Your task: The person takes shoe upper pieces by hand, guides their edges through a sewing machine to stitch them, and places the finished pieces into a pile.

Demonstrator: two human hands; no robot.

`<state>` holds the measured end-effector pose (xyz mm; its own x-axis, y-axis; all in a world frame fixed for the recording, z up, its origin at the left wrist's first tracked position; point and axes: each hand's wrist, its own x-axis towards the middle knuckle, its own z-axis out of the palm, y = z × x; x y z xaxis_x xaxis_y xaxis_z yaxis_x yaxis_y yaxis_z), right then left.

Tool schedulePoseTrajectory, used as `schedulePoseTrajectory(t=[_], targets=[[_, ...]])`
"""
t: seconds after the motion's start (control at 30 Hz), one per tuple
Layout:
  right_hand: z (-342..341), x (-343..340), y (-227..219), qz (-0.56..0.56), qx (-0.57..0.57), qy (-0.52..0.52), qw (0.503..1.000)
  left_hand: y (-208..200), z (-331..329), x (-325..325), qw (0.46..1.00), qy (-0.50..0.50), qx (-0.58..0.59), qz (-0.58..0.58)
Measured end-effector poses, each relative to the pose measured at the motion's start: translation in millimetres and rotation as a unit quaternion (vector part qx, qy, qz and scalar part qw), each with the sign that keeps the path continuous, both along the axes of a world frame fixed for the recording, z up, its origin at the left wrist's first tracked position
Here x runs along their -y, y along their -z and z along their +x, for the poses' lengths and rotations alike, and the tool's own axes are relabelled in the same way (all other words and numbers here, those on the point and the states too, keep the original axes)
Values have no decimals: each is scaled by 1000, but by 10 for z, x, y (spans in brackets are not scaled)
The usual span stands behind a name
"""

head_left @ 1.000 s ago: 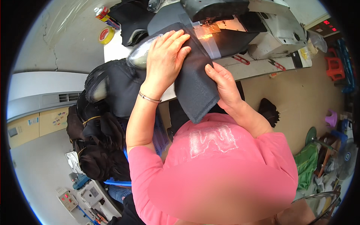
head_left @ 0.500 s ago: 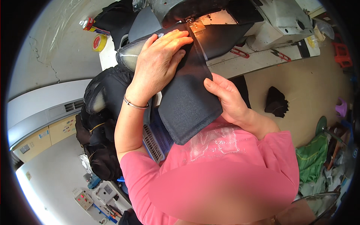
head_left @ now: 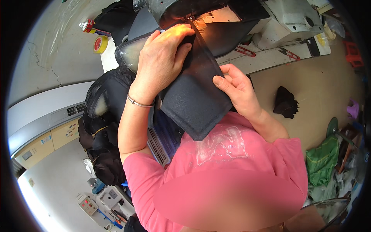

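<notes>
A black padded fabric piece [head_left: 195,104] with a stitched border hangs over the front of the sewing table, its lower corner over my pink shirt. My left hand [head_left: 160,58] grips its upper part beside the lit needle area of the sewing machine [head_left: 176,11], fingers bent over the cloth, thumb apart. My right hand [head_left: 241,92] pinches the right edge between thumb and fingers. Left of my left hand lies a dark piece with a pale rounded panel [head_left: 129,54]. The needle tip is too small to make out.
Red-handled thread snips [head_left: 290,54] and red scissors [head_left: 245,51] lie on the table [head_left: 266,60] to the right. Yellow tape [head_left: 100,44] and a spray can [head_left: 88,26] stand at left. Black pieces [head_left: 106,102] are heaped beside a plastic basket [head_left: 158,147]. Dark cloth [head_left: 286,102] lies on the floor.
My left hand has shifted slightly up and left. The black fabric's lower corner has risen a little, and my right hand's fingers are more curled at its edge.
</notes>
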<state>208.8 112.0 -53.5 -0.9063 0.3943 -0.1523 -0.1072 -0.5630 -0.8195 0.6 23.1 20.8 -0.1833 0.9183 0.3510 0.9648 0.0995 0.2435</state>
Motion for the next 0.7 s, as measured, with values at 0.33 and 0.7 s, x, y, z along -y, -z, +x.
schedulePoseTrajectory(t=[0.33, 0.7], targets=[[-86, 56, 111, 569, -23, 216, 793, -132, -56, -56, 997, -14, -73, 7], [-245, -41, -59, 609, -31, 184, 771, -365, 34, -38, 965, -38, -177, -189]])
